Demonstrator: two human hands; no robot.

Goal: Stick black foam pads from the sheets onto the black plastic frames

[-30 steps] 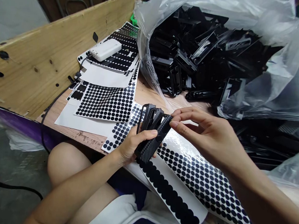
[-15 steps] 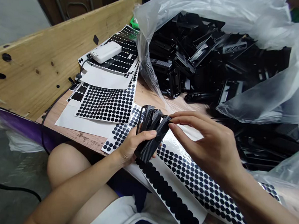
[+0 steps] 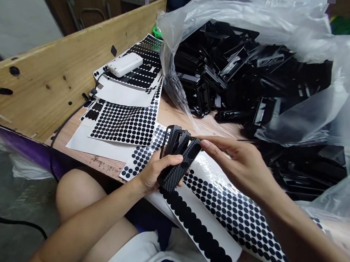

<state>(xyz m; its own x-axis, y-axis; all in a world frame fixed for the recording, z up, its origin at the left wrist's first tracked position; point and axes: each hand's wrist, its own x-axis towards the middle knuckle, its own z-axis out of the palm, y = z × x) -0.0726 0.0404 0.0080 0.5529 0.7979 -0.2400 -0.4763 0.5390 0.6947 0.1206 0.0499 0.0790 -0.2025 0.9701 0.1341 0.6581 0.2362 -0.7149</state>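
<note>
My left hand [image 3: 155,171] is wrapped round a fanned stack of black carbon-weave plastic frames [image 3: 178,158], held upright over the table's front edge. My right hand [image 3: 234,161] comes in from the right with fingers drawn together, and its fingertips touch the top corner of the front frame. Whether a small dot is pinched there I cannot make out. Under both hands lies a long white sheet of round black stickers [image 3: 235,212], partly peeled bare near the hands.
More sticker sheets [image 3: 125,120] cover the left of the wooden table. A white power bank [image 3: 124,64] with a black cable lies on the far sheets. A clear plastic bag [image 3: 314,40] of black plastic parts [image 3: 239,79] fills the right. A wooden board [image 3: 49,69] walls the left.
My right hand's fingers have flattened and closed down onto the top of the front frame. The left hand and its stack have stayed put.
</note>
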